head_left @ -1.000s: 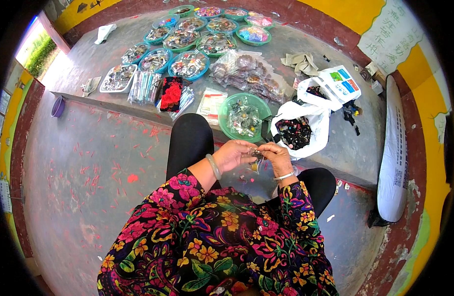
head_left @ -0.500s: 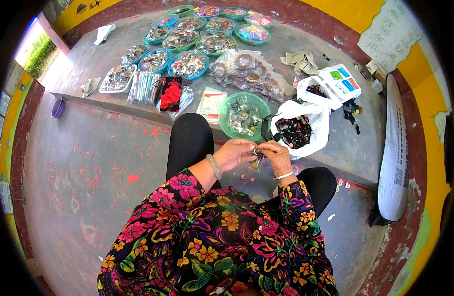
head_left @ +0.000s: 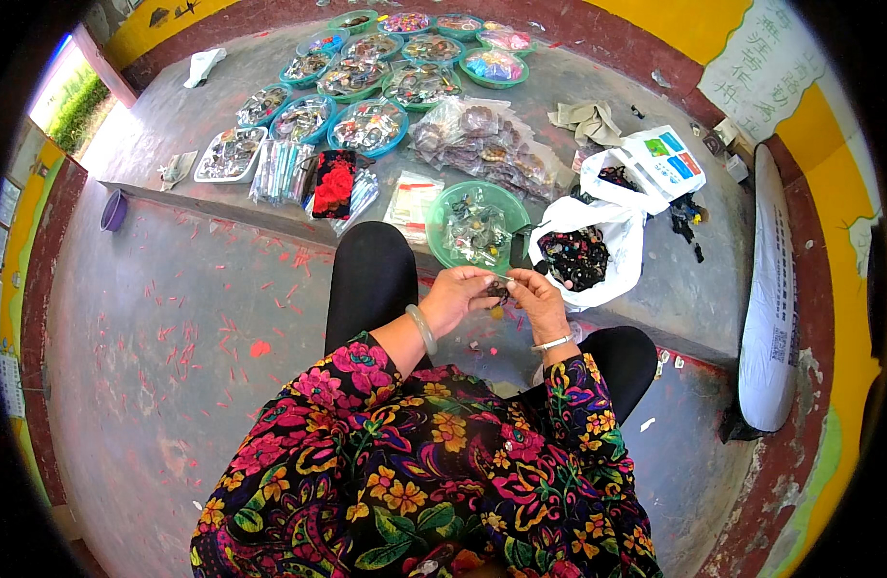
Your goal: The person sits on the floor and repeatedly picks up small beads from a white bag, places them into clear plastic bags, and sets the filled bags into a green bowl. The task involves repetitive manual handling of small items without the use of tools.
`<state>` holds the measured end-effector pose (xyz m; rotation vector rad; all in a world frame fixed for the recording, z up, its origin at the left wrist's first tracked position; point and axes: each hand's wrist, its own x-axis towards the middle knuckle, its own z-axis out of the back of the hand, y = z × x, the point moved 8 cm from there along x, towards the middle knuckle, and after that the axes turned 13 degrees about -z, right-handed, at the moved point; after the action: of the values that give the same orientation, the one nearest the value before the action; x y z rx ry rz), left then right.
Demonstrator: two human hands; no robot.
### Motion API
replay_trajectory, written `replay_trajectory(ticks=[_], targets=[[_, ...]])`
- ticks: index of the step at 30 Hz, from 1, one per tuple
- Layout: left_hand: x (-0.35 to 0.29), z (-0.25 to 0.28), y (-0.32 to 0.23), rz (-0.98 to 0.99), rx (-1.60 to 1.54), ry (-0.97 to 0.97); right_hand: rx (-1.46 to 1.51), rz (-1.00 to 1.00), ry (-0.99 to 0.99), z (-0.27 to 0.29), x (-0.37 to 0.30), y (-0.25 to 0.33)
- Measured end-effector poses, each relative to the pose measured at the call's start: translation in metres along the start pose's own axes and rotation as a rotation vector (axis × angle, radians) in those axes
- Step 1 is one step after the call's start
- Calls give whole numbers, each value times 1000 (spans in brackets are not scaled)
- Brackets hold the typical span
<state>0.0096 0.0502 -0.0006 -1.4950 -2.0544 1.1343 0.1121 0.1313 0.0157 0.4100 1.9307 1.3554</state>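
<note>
Between my hands is a small dark item (head_left: 499, 290) with a yellowish bit below it, too small to name. My left hand (head_left: 459, 295) pinches it from one side, thumb and fingers together. On the other side my right hand (head_left: 541, 301) closes its fingertips on it. Just beyond the hands, a green plastic basin (head_left: 438, 243) holds a clear bag of small mixed pieces (head_left: 477, 231). Right of the basin stands an open white bag (head_left: 625, 272) with many small black pieces (head_left: 573, 258) in it.
Several basins (head_left: 368, 132) of small goods cover the raised ledge (head_left: 646, 308). Nearer lie a heap of clear packets (head_left: 487, 140), a red-and-black floral pouch (head_left: 335, 183) and a white tray (head_left: 208, 173). A long white sack (head_left: 766, 318) stands at right. Red scraps litter the floor.
My fingers have shifted slightly on the small item, and my fingertips are closer together. The hanging yellowish bit shows less than before. The basins and bags have stayed put.
</note>
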Motion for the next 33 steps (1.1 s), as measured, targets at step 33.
replay_trajectory(ticks=[33], targets=[[-1,-7,-1,-36,102,82,32,15,-107,14,-1,-1]])
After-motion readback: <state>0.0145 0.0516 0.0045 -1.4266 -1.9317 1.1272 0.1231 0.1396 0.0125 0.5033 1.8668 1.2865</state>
